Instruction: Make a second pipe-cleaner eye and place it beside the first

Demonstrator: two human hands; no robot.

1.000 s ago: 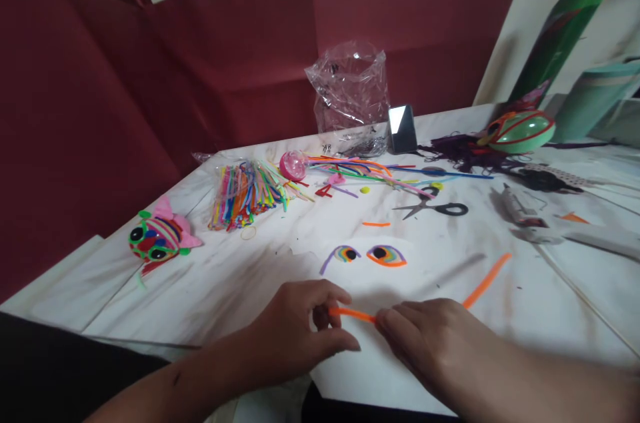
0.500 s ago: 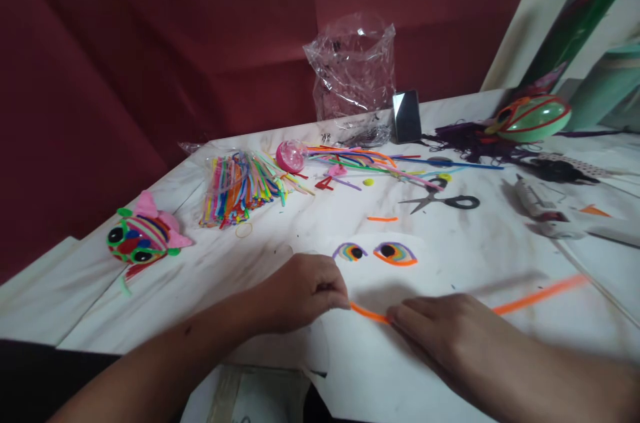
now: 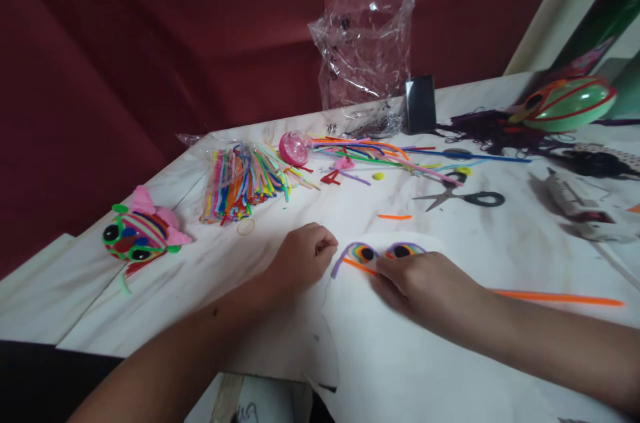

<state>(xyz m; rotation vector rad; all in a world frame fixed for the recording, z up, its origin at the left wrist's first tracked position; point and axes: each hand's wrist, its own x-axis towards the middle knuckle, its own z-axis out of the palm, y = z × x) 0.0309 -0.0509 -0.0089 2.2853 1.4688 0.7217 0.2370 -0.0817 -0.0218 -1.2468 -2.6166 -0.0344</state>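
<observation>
My left hand point(image 3: 303, 256) is curled shut, and its fingertips pinch the left end of a long orange pipe cleaner point(image 3: 555, 297). My right hand point(image 3: 425, 283) lies over the middle of that pipe cleaner and presses it against white paper point(image 3: 400, 356), just under two multicoloured pipe-cleaner eye shapes point(image 3: 365, 253). The pipe cleaner's free end trails right across the table. My right fingers partly cover the right-hand eye shape.
A bundle of coloured pipe cleaners point(image 3: 240, 179), a pink ball point(image 3: 295, 147), loose pipe cleaners point(image 3: 380, 156), scissors point(image 3: 463, 196), a glue gun point(image 3: 580, 203), a clear plastic bag point(image 3: 367, 49), a striped craft figure point(image 3: 137, 236) and a green craft shape point(image 3: 567, 104) lie on the marble table point(image 3: 210, 276).
Both hands moved away from me with the orange pipe cleaner, up to the eye shapes. The pipe cleaner's free end swung right and lies flatter. The camera tilted down slightly.
</observation>
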